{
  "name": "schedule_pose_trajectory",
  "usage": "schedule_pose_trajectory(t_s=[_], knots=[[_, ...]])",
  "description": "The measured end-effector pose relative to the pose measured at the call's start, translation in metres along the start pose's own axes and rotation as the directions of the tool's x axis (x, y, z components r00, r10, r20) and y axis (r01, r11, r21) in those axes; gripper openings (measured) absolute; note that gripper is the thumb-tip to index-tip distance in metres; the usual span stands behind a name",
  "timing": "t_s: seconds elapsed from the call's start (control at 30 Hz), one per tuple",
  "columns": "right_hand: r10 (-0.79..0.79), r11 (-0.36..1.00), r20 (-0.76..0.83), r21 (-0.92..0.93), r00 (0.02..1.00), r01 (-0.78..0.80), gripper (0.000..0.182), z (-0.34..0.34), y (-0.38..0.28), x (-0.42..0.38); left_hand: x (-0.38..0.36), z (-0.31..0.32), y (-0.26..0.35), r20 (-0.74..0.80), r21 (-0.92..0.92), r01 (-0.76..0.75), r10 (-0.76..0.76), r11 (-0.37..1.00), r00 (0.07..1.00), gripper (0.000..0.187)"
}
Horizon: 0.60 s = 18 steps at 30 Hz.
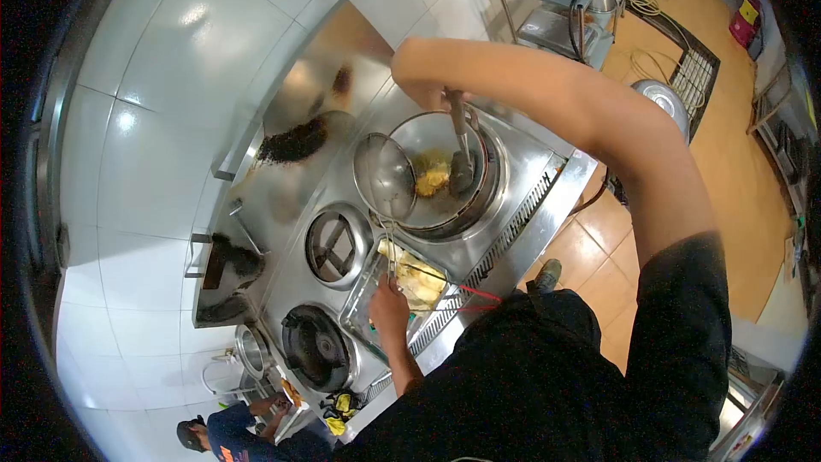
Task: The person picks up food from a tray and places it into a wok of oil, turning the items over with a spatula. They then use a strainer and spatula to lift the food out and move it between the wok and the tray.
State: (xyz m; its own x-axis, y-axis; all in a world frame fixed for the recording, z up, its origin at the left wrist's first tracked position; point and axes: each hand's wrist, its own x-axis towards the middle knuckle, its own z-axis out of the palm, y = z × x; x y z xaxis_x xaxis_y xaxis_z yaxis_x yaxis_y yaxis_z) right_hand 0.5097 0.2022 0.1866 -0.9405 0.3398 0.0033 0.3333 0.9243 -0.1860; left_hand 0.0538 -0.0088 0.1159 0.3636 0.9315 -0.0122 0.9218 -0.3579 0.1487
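My right hand, partly hidden by its own bent wrist, is closed round the handle of a metal spatula. The spatula's blade dips into a wok, beside yellow food in oil. In my left hand is the handle of a round mesh strainer, whose bowl overlaps the wok's left side. Below the wok, a clear rectangular dish contains pale yellow pieces. A thin tool with red handles lies across that dish.
Bare burner ring and black burner sit left of the dish. A scorched steel backsplash borders the stove. A co-worker in a cap works at lower left. A steel cart stands beyond.
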Motion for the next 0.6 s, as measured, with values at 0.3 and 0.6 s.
schedule_pose_trajectory(t_s=[0.3,0.6], knots=[[0.834,0.542,0.183,-0.456,0.521,-0.706,0.016,-0.08,-0.125,0.054,0.016,-0.003,0.019,0.133,0.006,0.189,-0.188,0.982,0.973,0.028],[0.432,0.759,-0.656,-0.108,0.62,-0.642,0.029,-0.001,-0.068,0.059,0.022,0.005,0.014,-0.022,-0.018,0.118,-0.118,0.993,0.993,0.03]])
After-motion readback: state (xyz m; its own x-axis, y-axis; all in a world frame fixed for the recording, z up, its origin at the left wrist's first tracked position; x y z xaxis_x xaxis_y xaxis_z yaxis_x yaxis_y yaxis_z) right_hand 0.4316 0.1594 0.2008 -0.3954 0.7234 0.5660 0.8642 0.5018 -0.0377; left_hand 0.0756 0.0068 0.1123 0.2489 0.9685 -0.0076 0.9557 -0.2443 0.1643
